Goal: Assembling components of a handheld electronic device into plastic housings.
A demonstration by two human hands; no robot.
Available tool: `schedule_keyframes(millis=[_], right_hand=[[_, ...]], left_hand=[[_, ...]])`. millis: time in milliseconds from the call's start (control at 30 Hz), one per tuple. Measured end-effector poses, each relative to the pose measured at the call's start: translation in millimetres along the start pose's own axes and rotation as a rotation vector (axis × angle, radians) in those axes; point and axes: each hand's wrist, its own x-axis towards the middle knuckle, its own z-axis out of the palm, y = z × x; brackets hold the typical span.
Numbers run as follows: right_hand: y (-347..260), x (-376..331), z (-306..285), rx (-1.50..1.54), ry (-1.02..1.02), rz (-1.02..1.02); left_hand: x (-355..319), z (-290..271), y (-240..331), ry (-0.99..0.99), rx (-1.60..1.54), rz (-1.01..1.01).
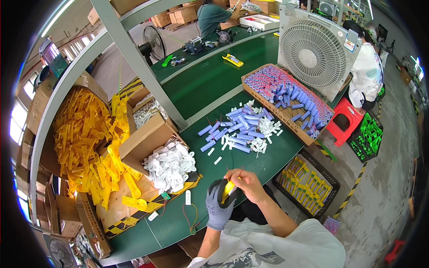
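1. The yellow casing point(228, 190) is in the person's grip, just beyond the near edge of the shirt, tilted with its upper end toward one o'clock.
2. The gloved left hand point(218, 209) comes in from seven o'clock; its fingers are curled and clamped around the casing.
3. The bare right hand point(250, 185) comes in from four o'clock. Its thumb and forefinger are close together at the casing's upper end, where a thin wire point(227, 172) rises; one cannot tell which of the two they pinch.
4. At nine o'clock from the casing, a white plastic piece point(188, 197) lies on the green table point(167, 228), with red and yellow wires running to a small green board point(192, 231).
5. At ten o'clock, white plastic parts point(170, 165) spill from a cardboard box point(145, 140); farther that way is a large heap of yellow shells point(82, 134).
6. At twelve o'clock, blue batteries point(241, 127) lie loose in a pile, with small white pieces point(269, 127) among them and toward one o'clock.
7. At one o'clock, a cardboard tray point(279, 123) holds many more batteries, and a box fan point(313, 53) stands behind it.
8. At three o'clock, below table level, a black crate point(330, 179) holds rows of yellow units point(306, 185).
9. At two o'clock, well apart, is a red stool point(351, 115).
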Motion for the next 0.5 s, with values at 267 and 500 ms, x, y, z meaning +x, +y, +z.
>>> schedule_keyframes(millis=[267, 500], right_hand=[[0, 0, -8, 0.076, -0.07, 0.028], [6, -5, -14, 0.147, -0.087, 0.04]], left_hand=[[-5, -10, -13, -0.14, -0.138, -0.096], [0, -8, -4, -0.117, -0.249, -0.112]])
